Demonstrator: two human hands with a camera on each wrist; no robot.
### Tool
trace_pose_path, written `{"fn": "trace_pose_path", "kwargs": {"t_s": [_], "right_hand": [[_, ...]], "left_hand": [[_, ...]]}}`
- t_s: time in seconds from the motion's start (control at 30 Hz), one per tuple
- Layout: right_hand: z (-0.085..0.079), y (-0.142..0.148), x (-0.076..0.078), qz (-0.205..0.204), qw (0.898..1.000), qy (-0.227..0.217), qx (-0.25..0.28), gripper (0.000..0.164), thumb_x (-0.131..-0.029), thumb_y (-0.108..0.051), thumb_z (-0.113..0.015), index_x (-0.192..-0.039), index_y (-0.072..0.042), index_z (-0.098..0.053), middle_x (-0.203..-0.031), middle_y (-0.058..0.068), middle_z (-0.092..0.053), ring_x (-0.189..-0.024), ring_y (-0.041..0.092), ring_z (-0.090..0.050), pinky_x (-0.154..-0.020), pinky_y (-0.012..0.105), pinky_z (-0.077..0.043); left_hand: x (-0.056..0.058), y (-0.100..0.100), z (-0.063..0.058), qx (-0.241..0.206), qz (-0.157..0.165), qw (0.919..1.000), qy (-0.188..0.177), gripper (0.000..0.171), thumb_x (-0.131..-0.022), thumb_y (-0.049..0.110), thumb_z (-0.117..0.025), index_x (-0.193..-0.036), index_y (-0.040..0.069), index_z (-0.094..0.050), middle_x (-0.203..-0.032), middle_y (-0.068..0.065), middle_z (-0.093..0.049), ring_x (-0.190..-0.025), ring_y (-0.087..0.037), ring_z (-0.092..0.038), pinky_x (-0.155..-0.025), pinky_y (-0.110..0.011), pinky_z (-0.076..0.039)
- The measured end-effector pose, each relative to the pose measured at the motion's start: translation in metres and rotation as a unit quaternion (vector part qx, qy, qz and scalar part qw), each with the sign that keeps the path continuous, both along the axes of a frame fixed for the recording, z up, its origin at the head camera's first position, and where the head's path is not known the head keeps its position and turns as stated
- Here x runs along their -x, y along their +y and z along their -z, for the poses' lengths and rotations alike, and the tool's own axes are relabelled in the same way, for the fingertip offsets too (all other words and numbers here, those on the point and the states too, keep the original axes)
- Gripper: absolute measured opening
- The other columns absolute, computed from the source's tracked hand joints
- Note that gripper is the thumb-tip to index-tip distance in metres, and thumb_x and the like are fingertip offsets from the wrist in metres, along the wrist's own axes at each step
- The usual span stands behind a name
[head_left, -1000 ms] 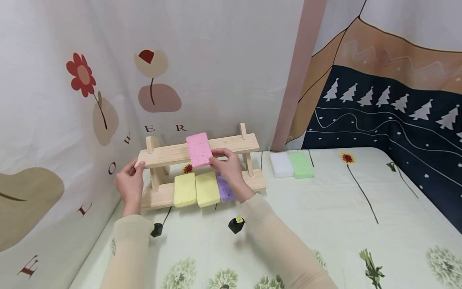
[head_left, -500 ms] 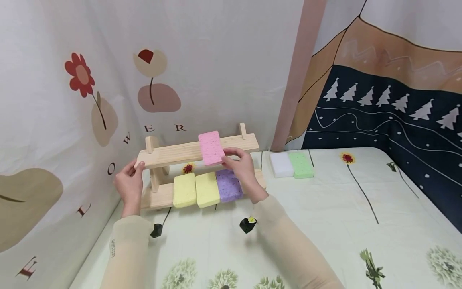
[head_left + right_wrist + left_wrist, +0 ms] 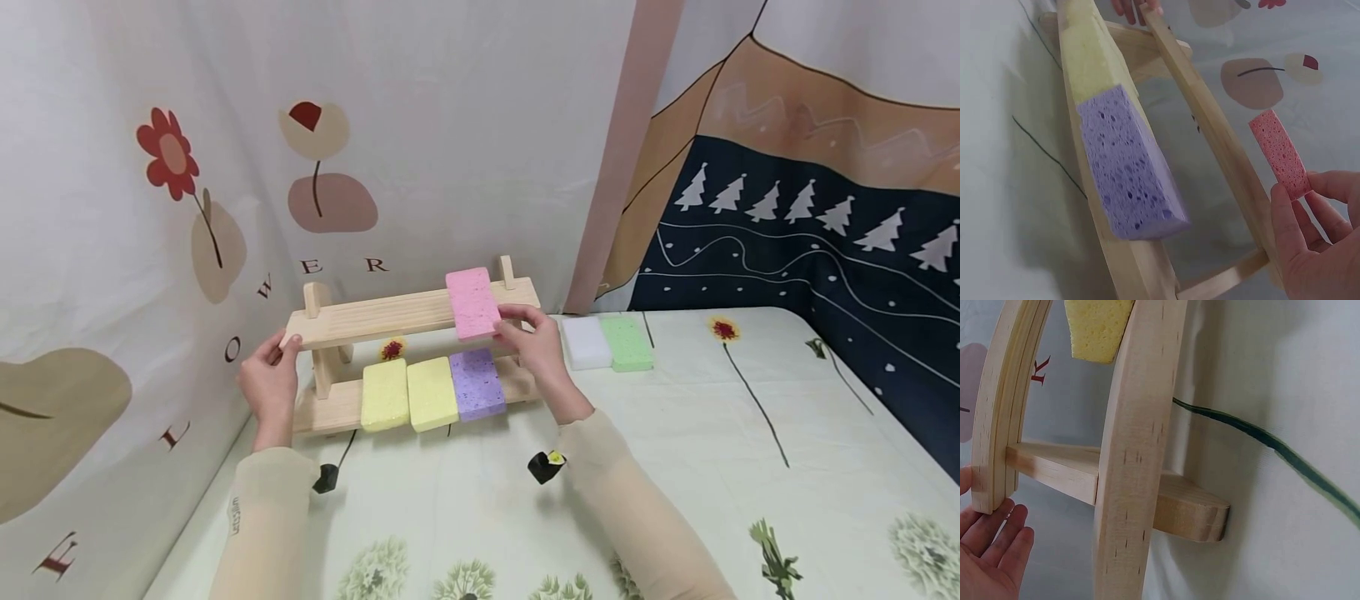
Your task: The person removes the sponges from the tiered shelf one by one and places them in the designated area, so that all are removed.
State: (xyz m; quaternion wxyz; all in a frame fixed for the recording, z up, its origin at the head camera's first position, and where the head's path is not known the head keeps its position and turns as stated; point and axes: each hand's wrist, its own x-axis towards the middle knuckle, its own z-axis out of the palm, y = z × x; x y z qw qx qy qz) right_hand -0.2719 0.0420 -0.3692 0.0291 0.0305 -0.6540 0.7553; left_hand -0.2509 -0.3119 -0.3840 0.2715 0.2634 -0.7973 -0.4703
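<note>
My right hand (image 3: 534, 342) pinches a pink sponge (image 3: 472, 302) by its near right edge, at the right part of the upper board of a wooden two-tier rack (image 3: 375, 321). In the right wrist view the pink sponge (image 3: 1279, 153) shows its narrow side between thumb and fingers. My left hand (image 3: 272, 379) grips the left end of the upper board, thumb on top and fingers beneath. Along the lower board two yellow sponges (image 3: 385, 394) and a purple sponge (image 3: 477, 384) lie side by side, overhanging its front. The left wrist view shows one yellow sponge (image 3: 1099, 328) partly.
Right of the rack, a white sponge (image 3: 587, 342) and a green sponge (image 3: 628, 342) lie together on the flower-printed tablecloth (image 3: 675, 467). A printed curtain (image 3: 465, 150) hangs close behind the rack, and another wall cloth with trees stands at the right.
My right hand has moved the pink sponge rightward along the upper board, from its middle toward the right upright. The purple sponge has come into full view. My left hand stays put.
</note>
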Motion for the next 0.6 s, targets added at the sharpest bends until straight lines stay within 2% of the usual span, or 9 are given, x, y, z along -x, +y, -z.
{"fn": "trace_pose_path", "kwargs": {"t_s": [0.4, 0.6], "right_hand": [[-0.006, 0.029, 0.000, 0.015, 1.000, 0.005, 0.006, 0.034, -0.094, -0.002, -0.066, -0.127, 0.003, -0.062, -0.123, 0.015, -0.059, -0.086, 0.006, -0.068, -0.083, 0.023, -0.060], [-0.004, 0.048, 0.000, 0.029, 0.999, 0.006, -0.027, 0.035, -0.096, -0.010, -0.066, -0.130, -0.002, -0.061, -0.124, 0.012, -0.059, -0.093, 0.008, -0.068, -0.085, 0.022, -0.059]], "left_hand": [[0.001, -0.001, 0.000, -0.010, 0.002, 0.9999, 0.002, 0.049, -0.097, 0.044, -0.060, -0.138, 0.017, -0.060, -0.135, -0.009, -0.064, -0.124, -0.025, -0.064, -0.103, -0.036, -0.053], [0.001, -0.002, 0.000, -0.012, 0.005, 0.9999, -0.001, 0.050, -0.097, 0.044, -0.060, -0.138, 0.016, -0.060, -0.136, -0.010, -0.063, -0.124, -0.025, -0.063, -0.104, -0.036, -0.052]]}}
